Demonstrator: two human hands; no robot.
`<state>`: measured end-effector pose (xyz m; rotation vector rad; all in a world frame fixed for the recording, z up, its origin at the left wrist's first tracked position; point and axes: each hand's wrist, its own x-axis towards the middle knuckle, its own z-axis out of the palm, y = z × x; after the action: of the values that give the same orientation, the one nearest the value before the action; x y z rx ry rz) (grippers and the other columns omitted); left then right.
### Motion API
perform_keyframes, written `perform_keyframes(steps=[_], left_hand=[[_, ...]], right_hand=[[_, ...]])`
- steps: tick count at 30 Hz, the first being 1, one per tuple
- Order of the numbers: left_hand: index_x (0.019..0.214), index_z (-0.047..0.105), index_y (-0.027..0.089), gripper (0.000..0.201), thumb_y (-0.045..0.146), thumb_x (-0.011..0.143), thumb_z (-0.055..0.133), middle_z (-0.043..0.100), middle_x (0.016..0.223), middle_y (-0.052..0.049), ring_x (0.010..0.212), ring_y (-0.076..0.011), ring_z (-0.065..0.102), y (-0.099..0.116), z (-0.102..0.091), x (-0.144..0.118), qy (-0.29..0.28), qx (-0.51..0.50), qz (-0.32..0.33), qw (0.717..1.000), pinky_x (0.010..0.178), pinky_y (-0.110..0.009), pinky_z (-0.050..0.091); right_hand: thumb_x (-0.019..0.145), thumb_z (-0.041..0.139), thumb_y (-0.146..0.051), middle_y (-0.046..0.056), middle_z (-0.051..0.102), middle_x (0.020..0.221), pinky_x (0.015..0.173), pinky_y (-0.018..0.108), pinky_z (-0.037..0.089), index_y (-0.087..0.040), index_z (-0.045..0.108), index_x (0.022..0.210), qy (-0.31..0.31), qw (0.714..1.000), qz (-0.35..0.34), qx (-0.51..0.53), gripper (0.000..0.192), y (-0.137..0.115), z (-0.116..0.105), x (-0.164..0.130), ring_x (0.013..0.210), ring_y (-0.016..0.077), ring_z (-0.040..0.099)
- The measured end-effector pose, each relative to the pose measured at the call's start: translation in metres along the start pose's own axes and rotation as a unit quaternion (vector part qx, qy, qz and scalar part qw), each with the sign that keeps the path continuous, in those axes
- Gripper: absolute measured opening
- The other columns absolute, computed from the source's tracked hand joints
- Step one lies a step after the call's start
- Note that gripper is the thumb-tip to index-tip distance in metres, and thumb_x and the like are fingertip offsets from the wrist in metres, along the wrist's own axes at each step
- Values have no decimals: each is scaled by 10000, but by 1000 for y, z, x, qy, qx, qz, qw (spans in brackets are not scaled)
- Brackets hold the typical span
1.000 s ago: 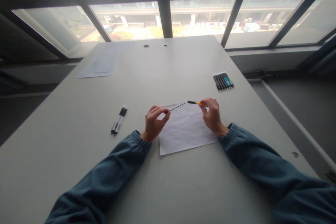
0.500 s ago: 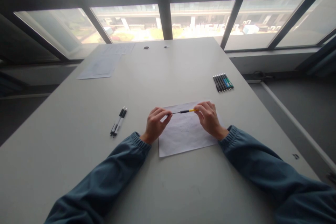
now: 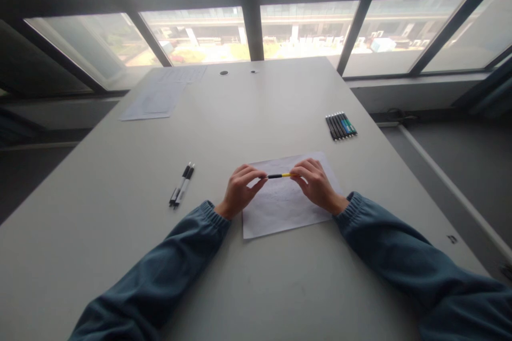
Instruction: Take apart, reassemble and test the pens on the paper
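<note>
Over a white sheet of paper (image 3: 276, 213), both hands hold a pen level between them. My right hand (image 3: 316, 184) pinches the yellow pen barrel (image 3: 286, 175), which has a black grip on its left part. My left hand (image 3: 241, 189) is closed at the left end, fingertips on the thin pen refill (image 3: 263, 177). Only a short bit of the refill shows between the fingers and the grip; the rest is hidden. The right end of the barrel is covered by my right fingers.
Two black-and-white pens (image 3: 182, 185) lie left of the paper. A row of several dark, blue and green pens (image 3: 341, 126) lies at the right. More papers (image 3: 152, 98) rest at the table's far left, and windows stand beyond the far edge.
The hands have come closer together. The long thin refill that showed between my left fingers and the grip has slid mostly into the barrel.
</note>
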<state>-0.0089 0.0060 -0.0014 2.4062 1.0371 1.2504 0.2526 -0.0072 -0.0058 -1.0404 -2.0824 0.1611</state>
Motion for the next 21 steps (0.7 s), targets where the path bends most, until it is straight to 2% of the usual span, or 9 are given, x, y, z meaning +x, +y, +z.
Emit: perform_keyframes(steps=[14, 21], left_hand=[[893, 719, 189, 39, 221, 884, 699, 685, 805, -39, 779, -156, 620, 2, 0, 1, -18, -42, -3, 999, 775, -319, 529], [1067, 750, 236, 194, 232, 874, 735, 708, 890, -51, 832, -167, 630, -3, 2, -1, 0, -65, 4, 998, 764, -324, 540]], right_hand=[[982, 579, -203, 51, 675, 913, 833, 395, 413, -226, 634, 922, -16, 999, -19, 27, 84, 0, 0, -1, 905, 218, 556], [979, 589, -211, 53, 674, 920, 825, 398, 430, -226, 634, 940, -6, 999, -9, 30, 61, 1, 3, -3, 902, 221, 560]])
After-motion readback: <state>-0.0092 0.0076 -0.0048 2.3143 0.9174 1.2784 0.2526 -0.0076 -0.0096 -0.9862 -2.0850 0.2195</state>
